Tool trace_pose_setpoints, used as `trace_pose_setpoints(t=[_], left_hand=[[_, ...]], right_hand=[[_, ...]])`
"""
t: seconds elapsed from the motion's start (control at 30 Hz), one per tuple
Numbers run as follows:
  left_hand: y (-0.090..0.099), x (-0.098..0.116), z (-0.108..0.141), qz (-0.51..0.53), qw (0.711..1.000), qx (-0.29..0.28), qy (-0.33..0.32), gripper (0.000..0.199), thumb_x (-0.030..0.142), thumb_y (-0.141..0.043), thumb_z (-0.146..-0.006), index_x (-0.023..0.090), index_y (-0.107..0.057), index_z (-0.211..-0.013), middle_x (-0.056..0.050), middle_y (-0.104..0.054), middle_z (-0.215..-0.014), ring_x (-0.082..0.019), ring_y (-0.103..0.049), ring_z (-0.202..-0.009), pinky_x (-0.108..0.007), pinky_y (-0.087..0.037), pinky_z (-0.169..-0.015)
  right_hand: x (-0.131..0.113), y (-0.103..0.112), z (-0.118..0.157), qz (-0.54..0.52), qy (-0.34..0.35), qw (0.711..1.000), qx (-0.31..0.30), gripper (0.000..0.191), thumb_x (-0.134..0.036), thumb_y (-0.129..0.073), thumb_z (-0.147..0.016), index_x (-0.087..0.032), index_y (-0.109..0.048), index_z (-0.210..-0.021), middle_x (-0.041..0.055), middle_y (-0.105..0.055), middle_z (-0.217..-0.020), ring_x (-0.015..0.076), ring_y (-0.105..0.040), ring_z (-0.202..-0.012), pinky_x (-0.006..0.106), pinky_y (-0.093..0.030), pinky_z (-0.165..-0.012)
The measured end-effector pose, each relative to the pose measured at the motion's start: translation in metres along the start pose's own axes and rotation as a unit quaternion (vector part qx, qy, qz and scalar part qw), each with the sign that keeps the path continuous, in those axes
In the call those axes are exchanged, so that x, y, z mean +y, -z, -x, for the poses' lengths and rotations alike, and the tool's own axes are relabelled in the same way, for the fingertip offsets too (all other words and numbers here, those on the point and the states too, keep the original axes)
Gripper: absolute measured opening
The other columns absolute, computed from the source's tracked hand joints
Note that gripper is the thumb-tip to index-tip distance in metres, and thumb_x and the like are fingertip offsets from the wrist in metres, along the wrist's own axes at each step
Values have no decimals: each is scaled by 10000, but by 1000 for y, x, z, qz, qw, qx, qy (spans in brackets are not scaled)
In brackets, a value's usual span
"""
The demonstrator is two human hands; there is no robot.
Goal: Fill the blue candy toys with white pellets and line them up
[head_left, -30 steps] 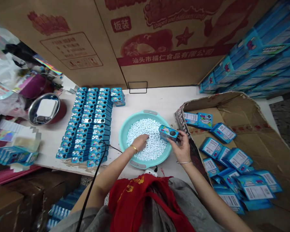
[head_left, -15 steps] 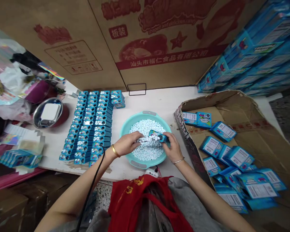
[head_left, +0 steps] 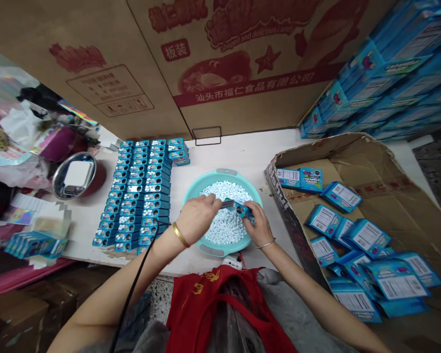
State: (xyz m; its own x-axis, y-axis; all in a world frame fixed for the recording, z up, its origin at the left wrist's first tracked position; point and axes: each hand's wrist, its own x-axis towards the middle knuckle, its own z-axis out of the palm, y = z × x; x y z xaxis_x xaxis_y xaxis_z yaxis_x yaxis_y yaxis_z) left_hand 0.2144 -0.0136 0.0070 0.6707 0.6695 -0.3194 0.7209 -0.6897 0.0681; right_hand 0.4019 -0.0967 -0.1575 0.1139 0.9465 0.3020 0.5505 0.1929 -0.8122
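Note:
A turquoise basin [head_left: 191,189] filled with small white candies [head_left: 224,228] stands in front of me. Over it my right hand [head_left: 257,225] grips a small blue candy box [head_left: 244,210], thumb and fingers on its right side. Closed around a small metal scoop [head_left: 227,204] is my left hand [head_left: 200,215]; its handle is hidden in the fingers. The scoop's end meets the left side of the box. Whether candies lie in the scoop is hard to see.
Left of the basin stand rows of blue boxes [head_left: 156,196] with round windows. A cut-open carton [head_left: 290,223] on the right holds loose blue boxes [head_left: 367,238]. Stacked blue packs [head_left: 363,93] and a large brown carton [head_left: 242,115] stand behind. A metal bowl [head_left: 99,171] sits left.
My left hand has moved slightly and turned, tipping the scoop against the box. Candies seen at the box opening before no longer show there. My right hand still holds the box.

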Motion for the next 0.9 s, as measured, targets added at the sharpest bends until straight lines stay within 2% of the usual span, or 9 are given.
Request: trace_pose_setpoints(t=[0.1,0.2,0.3,0.4,0.53,0.67,0.77,0.9], left_hand=[[-53,-35,-17,30,997,27,62,284,84,-374,-893,170,-541,-1106,-83,-567,-994,-191,-572,-899,-301,-480,-758],[-115,-53,-40,50,995,-15,89,319,32,-372,-863,146,-541,-1108,-92,-570,-1040,-195,-563,-953,-312,-472,-814],[-160,-43,-55,103,993,-15,53,370,31,-360,-872,146,-504,-1193,-103,-566,-1123,-197,-547,-1020,-329,-459,-886],[-181,-20,-58,160,987,-14,-10,413,33,-362,-864,149,-483,-1241,-109,-568,-1162,-207,-543,-1058,-347,-450,-931],[-187,-7,-55,279,959,-29,-40,453,33,-449,-786,143,-504,-1222,-118,-571,-1200,-215,-542,-1107,-359,-439,-975],[-177,-17,-41,398,916,-20,-53,420,105,-507,-789,162,-508,-1205,-97,-578,-1217,-204,-552,-1100,-351,-443,-964],[-153,-27,-23,435,898,-5,-62,347,205,-535,-833,164,-511,-1178,-92,-593,-1166,-187,-571,-1008,-327,-468,-884],[-100,-34,-3,403,909,24,-100,279,248,-512,-876,155,-522,-1139,-89,-603,-1077,-176,-562,-971,-314,-460,-869]], right_hand=[[3,7,-3,-4,-8,1000,28,391,-145,-483,-803,-230,-500,-1184,102,-568,-1138,260,-542,-1100,485,-462,-956],[4,15,-8,-11,-31,998,46,338,-196,-531,-814,-220,-517,-1150,99,-582,-1086,255,-562,-1038,460,-478,-912],[4,22,-11,-13,-58,996,61,314,-269,-587,-814,-209,-533,-1117,92,-592,-1039,246,-575,-983,435,-486,-884],[7,25,-11,-21,-86,993,82,353,-331,-633,-799,-199,-535,-1111,80,-599,-1019,232,-585,-954,407,-493,-863],[13,27,-8,-25,-111,989,92,390,-361,-657,-785,-194,-533,-1116,70,-603,-1012,220,-588,-931,406,-494,-857],[14,31,-8,-24,-111,989,96,397,-357,-659,-786,-197,-527,-1124,79,-604,-1034,228,-582,-954,421,-490,-866],[10,35,-9,-1,-91,992,91,364,-331,-647,-794,-204,-533,-1115,78,-603,-1028,233,-581,-955,419,-486,-866],[4,32,-9,29,-42,998,48,301,-249,-567,-814,-221,-534,-1112,86,-593,-1043,251,-570,-987,445,-480,-888]])
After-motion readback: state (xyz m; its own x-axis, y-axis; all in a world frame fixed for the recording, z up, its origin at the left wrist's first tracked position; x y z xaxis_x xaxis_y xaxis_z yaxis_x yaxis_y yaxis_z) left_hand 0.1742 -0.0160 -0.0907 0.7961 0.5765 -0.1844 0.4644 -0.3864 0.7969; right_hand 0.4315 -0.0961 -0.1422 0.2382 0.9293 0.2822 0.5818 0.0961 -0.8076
